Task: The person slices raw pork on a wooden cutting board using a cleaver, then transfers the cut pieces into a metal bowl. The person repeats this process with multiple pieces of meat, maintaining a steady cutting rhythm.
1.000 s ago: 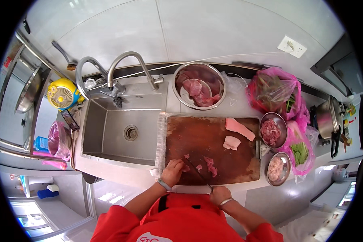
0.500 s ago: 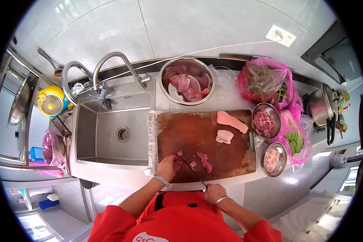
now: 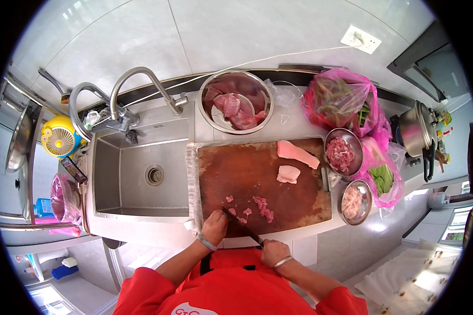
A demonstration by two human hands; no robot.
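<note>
At the near left of a brown cutting board (image 3: 231, 163), my left hand (image 3: 214, 226) is closed with fingers curled down; what lies under them is hidden. My right hand (image 3: 275, 253) grips the handle of a kitchen knife (image 3: 244, 227) at the board's near edge. Its dark blade slants up leftward, its tip beside my left fingers. Small bits of pink meat (image 3: 247, 211) lie near the blade, with a cluster of meat strips (image 3: 264, 209) right of it. Farther back on the board are a long pale-pink slab of meat (image 3: 297, 153) and a shorter pale block (image 3: 288, 174).
A steel sink (image 3: 142, 205) with a faucet (image 3: 142, 73) is on the left. Behind the board stands a large steel bowl (image 3: 270, 105) of meat. To the right are bowls of sliced meat (image 3: 339, 155) and paler meat (image 3: 351, 203), beside pink vegetable bags (image 3: 336, 100).
The view has shifted slightly. My left hand has drawn back a little toward me, and the knife tip sits farther left. A small meat piece now shows separately beside the blade.
</note>
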